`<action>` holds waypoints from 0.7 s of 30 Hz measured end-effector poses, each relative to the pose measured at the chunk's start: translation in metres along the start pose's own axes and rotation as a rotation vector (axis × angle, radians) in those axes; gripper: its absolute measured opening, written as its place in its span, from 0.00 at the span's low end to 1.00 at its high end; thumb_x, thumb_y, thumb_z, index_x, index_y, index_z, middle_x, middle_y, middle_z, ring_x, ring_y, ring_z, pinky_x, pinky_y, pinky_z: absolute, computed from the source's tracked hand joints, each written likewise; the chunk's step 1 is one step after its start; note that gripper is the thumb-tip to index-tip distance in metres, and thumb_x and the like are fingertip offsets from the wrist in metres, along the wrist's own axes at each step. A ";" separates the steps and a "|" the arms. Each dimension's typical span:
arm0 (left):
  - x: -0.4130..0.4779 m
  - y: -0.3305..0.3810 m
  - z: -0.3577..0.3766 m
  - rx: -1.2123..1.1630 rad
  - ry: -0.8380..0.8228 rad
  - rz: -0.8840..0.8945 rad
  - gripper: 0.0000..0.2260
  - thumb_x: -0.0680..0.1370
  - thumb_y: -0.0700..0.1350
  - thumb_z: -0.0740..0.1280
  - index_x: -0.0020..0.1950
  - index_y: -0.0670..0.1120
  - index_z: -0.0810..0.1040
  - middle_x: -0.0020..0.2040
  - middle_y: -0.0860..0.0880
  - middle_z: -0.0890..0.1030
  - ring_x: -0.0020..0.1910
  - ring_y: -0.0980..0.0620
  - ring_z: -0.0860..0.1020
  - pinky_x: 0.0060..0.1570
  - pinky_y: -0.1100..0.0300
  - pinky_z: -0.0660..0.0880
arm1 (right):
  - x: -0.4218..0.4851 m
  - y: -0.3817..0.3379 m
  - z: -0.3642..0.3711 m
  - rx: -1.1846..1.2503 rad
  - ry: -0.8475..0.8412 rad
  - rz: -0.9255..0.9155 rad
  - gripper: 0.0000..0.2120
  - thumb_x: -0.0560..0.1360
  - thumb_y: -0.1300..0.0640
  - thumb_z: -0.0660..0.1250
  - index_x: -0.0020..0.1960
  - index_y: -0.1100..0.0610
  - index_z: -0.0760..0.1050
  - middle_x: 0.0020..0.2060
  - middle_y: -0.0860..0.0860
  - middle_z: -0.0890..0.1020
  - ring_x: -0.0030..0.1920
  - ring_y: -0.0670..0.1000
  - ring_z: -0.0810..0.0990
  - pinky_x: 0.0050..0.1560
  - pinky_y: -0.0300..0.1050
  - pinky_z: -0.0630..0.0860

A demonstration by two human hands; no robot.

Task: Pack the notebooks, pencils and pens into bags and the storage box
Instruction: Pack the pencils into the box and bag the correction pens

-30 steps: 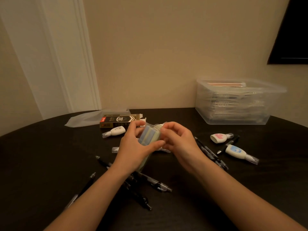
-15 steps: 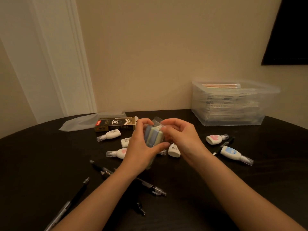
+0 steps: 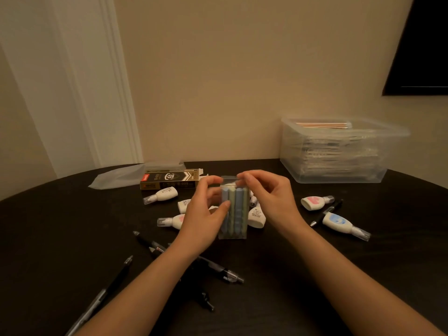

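A small clear plastic bag (image 3: 234, 212) with blue and pale green stick-shaped items stands upright above the dark table (image 3: 48, 238). My left hand (image 3: 206, 214) grips its side, thumb across the front. The flap at the bag's top is pinched by my right hand (image 3: 269, 202). Several black pens (image 3: 218, 270) lie on the table under my forearms. A clear storage box (image 3: 334, 151) with packed items stands at the back right.
Several white correction-tape dispensers (image 3: 339, 221) lie scattered around the bag. A black and gold pen carton (image 3: 169, 181) and a flat translucent bag (image 3: 121, 177) lie at the back left. One more pen (image 3: 106, 289) lies near the front left edge.
Both hands have lifted the bag and turned it upright. My right hand moved from the bag's side up to its top flap.
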State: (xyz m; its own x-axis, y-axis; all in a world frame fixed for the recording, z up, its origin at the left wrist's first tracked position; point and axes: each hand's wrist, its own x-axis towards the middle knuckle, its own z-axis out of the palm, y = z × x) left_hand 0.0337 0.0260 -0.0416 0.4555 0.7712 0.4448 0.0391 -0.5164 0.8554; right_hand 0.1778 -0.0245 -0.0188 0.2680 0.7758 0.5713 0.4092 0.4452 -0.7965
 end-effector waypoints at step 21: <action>0.008 0.011 -0.015 0.099 0.106 0.220 0.07 0.76 0.36 0.66 0.49 0.48 0.78 0.45 0.53 0.81 0.48 0.60 0.79 0.51 0.65 0.76 | -0.001 0.001 0.001 -0.114 -0.130 -0.050 0.10 0.75 0.62 0.67 0.46 0.46 0.78 0.42 0.43 0.82 0.48 0.44 0.80 0.49 0.42 0.79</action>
State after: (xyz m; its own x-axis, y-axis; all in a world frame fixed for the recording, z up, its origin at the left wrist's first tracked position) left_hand 0.0250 0.0323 -0.0249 0.3668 0.6685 0.6469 0.0383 -0.7057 0.7075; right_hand 0.1772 -0.0240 -0.0203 0.1330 0.8085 0.5733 0.5171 0.4369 -0.7361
